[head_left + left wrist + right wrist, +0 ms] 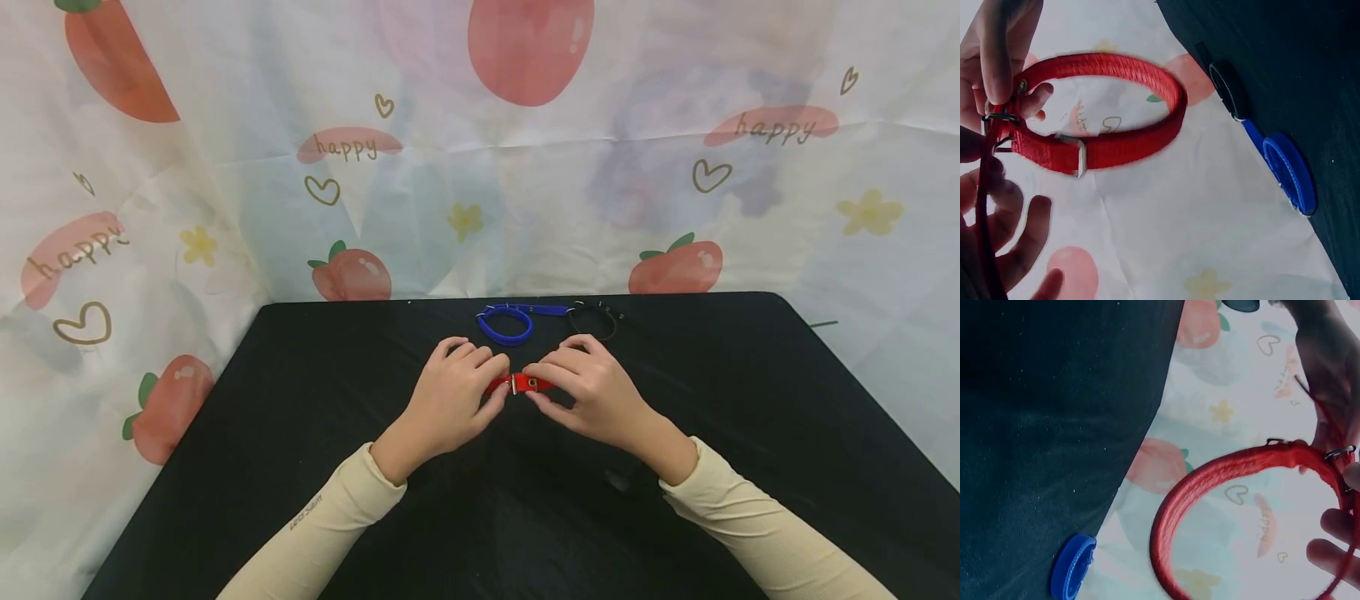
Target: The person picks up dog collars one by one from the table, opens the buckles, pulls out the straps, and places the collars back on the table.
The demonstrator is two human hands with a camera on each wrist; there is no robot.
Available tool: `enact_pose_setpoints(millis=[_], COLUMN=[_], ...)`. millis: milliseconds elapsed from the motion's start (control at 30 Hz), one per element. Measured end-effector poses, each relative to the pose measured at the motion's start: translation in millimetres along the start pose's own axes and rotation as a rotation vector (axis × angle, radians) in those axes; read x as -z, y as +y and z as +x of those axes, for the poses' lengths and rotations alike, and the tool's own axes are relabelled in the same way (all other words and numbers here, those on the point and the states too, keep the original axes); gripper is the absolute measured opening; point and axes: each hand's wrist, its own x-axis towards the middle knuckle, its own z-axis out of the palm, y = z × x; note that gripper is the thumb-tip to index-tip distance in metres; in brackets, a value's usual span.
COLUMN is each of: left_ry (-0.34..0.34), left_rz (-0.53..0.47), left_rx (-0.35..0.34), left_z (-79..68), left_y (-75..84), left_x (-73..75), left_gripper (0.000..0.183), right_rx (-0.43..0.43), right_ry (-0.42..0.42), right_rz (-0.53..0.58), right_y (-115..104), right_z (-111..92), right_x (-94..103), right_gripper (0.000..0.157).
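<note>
A red collar (531,382) with a metal buckle (514,383) is held between both hands in front of the person. From the left side, the left hand (450,400) pinches it close to the buckle with thumb and fingers. On the other side of the buckle, the right hand (600,396) grips the strap between thumb and fingers. Seen from the left wrist, the red collar (1129,150) forms a closed loop, with a metal loop round its band and the strap's loose end hanging past the buckle. The right wrist view shows the same rounded loop.
Toward the back of the black table (337,350) lies a blue collar (507,338), its strap reaching right to a black collar (1230,94). A white curtain (525,183) printed with fruit and hearts hangs behind and beside the table.
</note>
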Motion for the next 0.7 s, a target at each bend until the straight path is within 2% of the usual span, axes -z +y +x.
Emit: enact_pose_setpoints(millis=[67, 200, 267, 300, 467, 600, 700], left_ry=[0.018, 0.066, 0.091, 0.103, 0.142, 0.157, 0.199], left_rz=[0.009, 0.019, 0.036, 0.047, 0.142, 0.244, 0.301], left_rx=[-0.004, -0.028, -0.052, -0.063, -0.124, -0.186, -0.233], left_z=[-1.0, -2.3, -2.1, -1.8, -2.0, -3.6, -4.7], left_y=[-0.8, -1.9, -2.6, -3.0, -4.5, -4.6, -4.8], left_x=[-0.4, -0.8, -0.4, -0.3, -1.4, -7.3, -13.1], left_gripper=[0.009, 0.007, 0.006, 0.007, 0.017, 0.035, 0.038], right_rx=[-0.008, 0.030, 0.067, 0.090, 0.181, 0.254, 0.290], right_ry=[-0.014, -0.025, -0.025, -0.019, 0.022, 0.089, 0.129], right_rz=[-0.006, -0.051, -0.096, -0.124, -0.270, -0.346, -0.369], right_y=[0.3, 1.8, 2.2, 2.5, 2.0, 2.0, 1.7], right_z=[-0.4, 0.5, 1.1, 1.3, -0.1, -2.7, -3.8], right_x=[2.1, 4.7, 4.2, 3.6, -0.7, -6.8, -11.0], right_gripper=[0.016, 0.021, 0.015, 0.018, 0.036, 0.030, 0.026])
